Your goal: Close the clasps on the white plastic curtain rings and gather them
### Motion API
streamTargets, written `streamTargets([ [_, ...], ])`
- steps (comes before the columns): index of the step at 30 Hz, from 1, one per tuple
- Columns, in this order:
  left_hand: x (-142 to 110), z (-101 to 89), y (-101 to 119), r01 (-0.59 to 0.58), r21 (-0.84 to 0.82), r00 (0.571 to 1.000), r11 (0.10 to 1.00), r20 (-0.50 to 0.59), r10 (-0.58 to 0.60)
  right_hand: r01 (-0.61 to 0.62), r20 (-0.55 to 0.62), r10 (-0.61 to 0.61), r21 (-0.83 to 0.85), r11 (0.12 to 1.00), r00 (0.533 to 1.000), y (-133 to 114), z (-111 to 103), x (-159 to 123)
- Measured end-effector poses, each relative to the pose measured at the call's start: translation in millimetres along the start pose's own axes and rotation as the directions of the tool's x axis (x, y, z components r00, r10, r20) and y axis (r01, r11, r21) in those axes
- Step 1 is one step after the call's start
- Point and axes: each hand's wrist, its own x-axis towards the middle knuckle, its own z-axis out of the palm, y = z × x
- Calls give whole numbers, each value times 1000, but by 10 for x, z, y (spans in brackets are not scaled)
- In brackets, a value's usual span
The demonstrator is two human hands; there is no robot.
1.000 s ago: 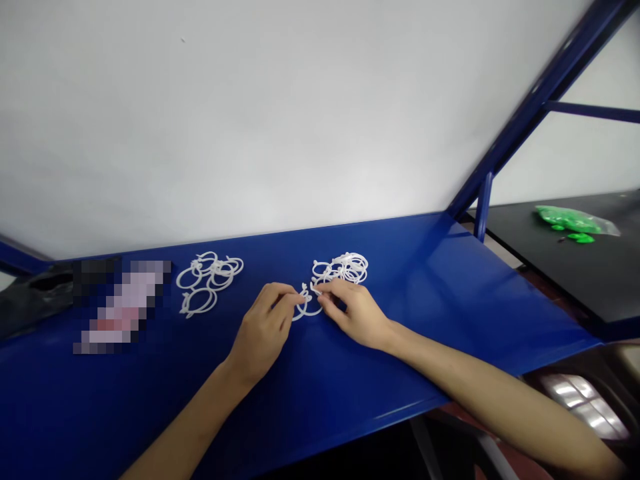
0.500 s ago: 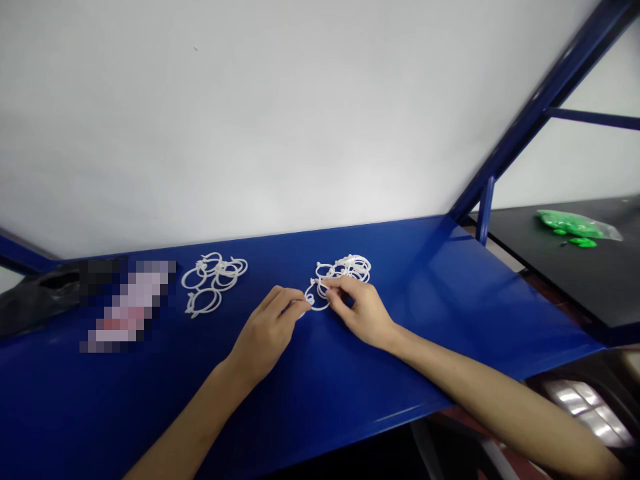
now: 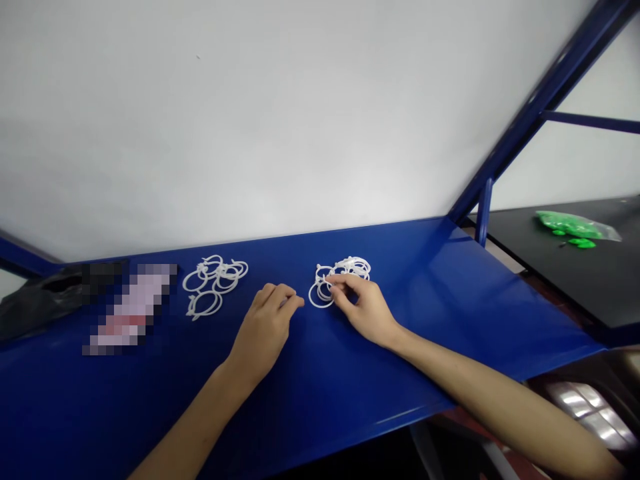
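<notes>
Now my right hand (image 3: 367, 310) is curled at the front left of the white heap (image 3: 353, 262), finger and thumb touching a ring (image 3: 311, 298); whether they pinch it or merely rest on it I can't tell; the ring lies at the heap's front left, on the blue worktop (image 3: 425, 287); my left hand (image 3: 267, 323) hovers left of the heap, fingers bent, thumb and forefinger near each other; I can't tell whether anything sits between them.

My main worry is snagging; the rings overlap and some show knobbed ends, so drawing one out quickly could hook a neighbour and drag part of the heap along; a careless right wrist could scatter it too; the ring is thin, so a pinch at the very tips might let it slip; the pile (image 3: 220, 269), well left of the heap, overlaps as well and could tangle if I brushed it.

As for containers, far right of the heap, on a black worktop (image 3: 540, 267), a clear bag (image 3: 607, 230) holds green pieces (image 3: 565, 223), with others just outside; far left of the heap lies a black bag (image 3: 30, 307), its contents hidden from me.
</notes>
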Motion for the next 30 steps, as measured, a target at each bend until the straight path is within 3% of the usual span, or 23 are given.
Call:
streamTargets([
  [3,-11,18,-19,84,85,993,993,72,-90,32,48,-32,0,999,998,-20,9,-20],
  [6,3,3,15,175,92,981,980,71,-182,58,83,-59,12,998,995,-45,13,-41],
  [9,42,-39,72,304,-107,951,946,97,-295,86,89,-89,36,996,992,-63,15,-57],
  [12,74,-78,112,432,-352,902,831,192,-388,111,78,-114,41,993,990,-71,17,-70],
  [15,82,-90,133,492,-449,870,746,237,-432,150,85,-152,35,988,985,-71,20,-78],
  [24,63,-54,146,355,-485,935,799,192,-298,321,158,-317,0,947,935,-38,37,-147],
  [30,25,-22,182,255,-450,967,856,129,-220,455,260,-409,-149,878,875,-49,-1,-202],
])
